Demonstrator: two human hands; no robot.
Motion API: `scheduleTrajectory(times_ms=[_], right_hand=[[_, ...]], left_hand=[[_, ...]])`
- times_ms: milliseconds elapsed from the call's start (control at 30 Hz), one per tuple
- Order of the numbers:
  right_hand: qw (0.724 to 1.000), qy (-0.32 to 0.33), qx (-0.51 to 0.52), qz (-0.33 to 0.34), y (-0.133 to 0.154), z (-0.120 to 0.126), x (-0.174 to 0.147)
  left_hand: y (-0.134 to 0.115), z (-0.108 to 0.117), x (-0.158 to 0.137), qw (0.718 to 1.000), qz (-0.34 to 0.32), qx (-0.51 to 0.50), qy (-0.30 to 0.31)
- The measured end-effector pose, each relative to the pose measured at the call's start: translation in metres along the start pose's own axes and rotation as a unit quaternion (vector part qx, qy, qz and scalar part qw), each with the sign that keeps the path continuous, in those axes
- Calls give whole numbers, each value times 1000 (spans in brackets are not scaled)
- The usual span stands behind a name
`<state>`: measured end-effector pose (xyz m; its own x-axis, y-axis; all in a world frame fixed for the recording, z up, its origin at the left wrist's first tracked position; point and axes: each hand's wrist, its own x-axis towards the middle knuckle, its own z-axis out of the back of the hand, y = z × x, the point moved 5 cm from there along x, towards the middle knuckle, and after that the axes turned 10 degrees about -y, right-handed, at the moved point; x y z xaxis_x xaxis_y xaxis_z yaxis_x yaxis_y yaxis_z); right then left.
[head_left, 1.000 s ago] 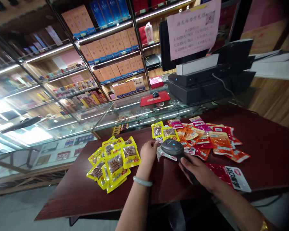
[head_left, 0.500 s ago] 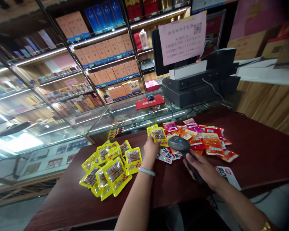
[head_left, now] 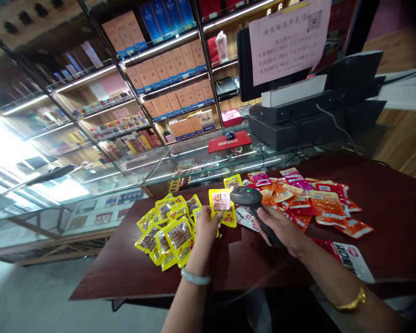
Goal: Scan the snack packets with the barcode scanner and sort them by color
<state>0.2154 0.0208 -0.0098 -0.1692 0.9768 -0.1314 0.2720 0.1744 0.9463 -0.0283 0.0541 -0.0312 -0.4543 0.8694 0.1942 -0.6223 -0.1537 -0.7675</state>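
Hands number two: the left hand (head_left: 207,226) pinches one flat yellow plastic packet (head_left: 222,202); the right hand (head_left: 280,227) wraps its fingers around one black plastic pistol-shaped scanner (head_left: 247,199). The scanner's small light (head_left: 248,190), blue earlier, now glows green. The packet's lower left edge sits in the left fingertips, just beside the scanner's head.

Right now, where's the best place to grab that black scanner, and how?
I'd grip the black scanner around its handle, coming from the person's near right, as the right hand does. The handle is narrower than the head and slants down that way. Coming from the left looks awkward: the yellow packet in the left hand is there.
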Motion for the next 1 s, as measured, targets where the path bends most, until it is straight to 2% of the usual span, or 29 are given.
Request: scheduleTrajectory(times_ms=[67,167,233,267,367,433,500,600,700,800,867,1000], right_hand=[[1000,7,-5,-18,-5,-1,-1],[999,16,-12,-37,-13,2,-4],[999,9,-8,-46,-16,6,-5],[999,2,-4,-53,-18,9,-5],[997,-20,4,-76,-22,16,-4],[997,-27,3,-77,-23,20,-4],[997,-28,-1,-71,-23,23,-5],[998,-28,-8,-62,-23,29,-7],[998,-36,-12,-59,-21,34,-7],[998,-39,-23,-50,-18,35,-6],[998,-33,-34,-36,-14,33,-6],[999,-15,-48,-5,-8,23,-11]], left_hand=[[7,25,0,995,5,98,-25],[1,58,5,956,-38,255,-141],[-13,55,11,935,-89,291,-181],[-22,43,15,936,-114,288,-167],[-48,-17,34,953,-150,260,-46],[-58,-57,48,957,-108,269,23],[-64,-84,59,955,-71,286,42],[-68,-103,70,952,-56,299,29],[-60,-106,78,966,-29,254,39],[-49,-101,80,994,22,93,44],[-43,-94,77,998,42,3,36],[-33,-76,56,996,58,-69,20]])
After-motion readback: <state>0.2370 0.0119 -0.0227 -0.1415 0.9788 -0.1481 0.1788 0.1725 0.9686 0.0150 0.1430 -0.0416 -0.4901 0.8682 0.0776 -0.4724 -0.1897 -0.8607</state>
